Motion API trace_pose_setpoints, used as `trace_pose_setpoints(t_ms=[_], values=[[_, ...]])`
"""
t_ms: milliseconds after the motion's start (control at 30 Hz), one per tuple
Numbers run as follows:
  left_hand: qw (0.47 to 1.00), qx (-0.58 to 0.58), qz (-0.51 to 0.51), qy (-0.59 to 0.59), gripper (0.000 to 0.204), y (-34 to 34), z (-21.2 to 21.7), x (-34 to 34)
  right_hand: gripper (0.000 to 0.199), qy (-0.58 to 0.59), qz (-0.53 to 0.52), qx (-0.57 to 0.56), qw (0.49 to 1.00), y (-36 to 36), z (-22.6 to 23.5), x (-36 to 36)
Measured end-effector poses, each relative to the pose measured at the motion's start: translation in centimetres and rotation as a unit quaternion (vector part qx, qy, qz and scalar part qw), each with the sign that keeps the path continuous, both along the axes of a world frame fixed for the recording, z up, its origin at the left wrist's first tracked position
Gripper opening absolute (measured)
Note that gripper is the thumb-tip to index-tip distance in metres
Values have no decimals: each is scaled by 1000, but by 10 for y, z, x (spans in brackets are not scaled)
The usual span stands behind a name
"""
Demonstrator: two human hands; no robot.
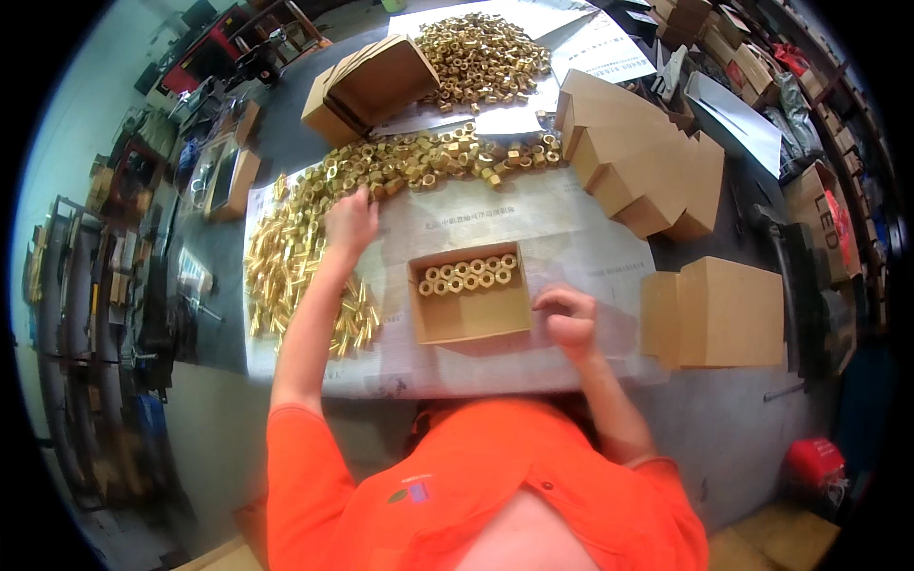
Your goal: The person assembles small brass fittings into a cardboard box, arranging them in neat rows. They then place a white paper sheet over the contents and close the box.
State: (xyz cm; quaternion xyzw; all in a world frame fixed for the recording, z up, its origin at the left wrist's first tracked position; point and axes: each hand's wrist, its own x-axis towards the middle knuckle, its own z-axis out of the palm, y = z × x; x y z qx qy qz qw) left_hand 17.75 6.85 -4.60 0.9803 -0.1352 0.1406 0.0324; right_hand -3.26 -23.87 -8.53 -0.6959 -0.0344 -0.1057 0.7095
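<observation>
An open cardboard box (471,330) lies before me, with two rows of brass hex nuts (466,277) set side by side along its far end. My left hand (352,224) reaches past the box to the near edge of a spread of loose brass nuts (409,162). Its fingers are drawn together among the nuts; what they pinch, if anything, is too small to make out. Just right of the box, my right hand (571,319) is loosely closed, fingers curled near the box's side, with nothing visible in them. Tapered brass fittings (286,262) lie heaped left of my left forearm.
Farther back is a bigger heap of brass nuts (481,62) on white sheets, beside a tilted cardboard box (357,90). Folded cardboard boxes (638,152) stand at the right, with another carton (724,309) nearer me. Printed paper (590,257) covers the tabletop. Shelves (86,285) line the left.
</observation>
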Motion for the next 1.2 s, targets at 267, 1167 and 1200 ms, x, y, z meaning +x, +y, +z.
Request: trace_pose_setpoints(t_ms=[267, 1167, 1200], values=[[987, -119, -51, 96, 15, -4, 34, -20, 25, -2, -1, 1, 1000, 2, 2, 1], [913, -13, -383, 142, 20, -124, 6, -111, 30, 35, 17, 13, 999, -1, 0, 0], [912, -21, -382, 149, 22, -121, 11, -111, 30, 34, 16, 3, 999, -1, 2, 0]])
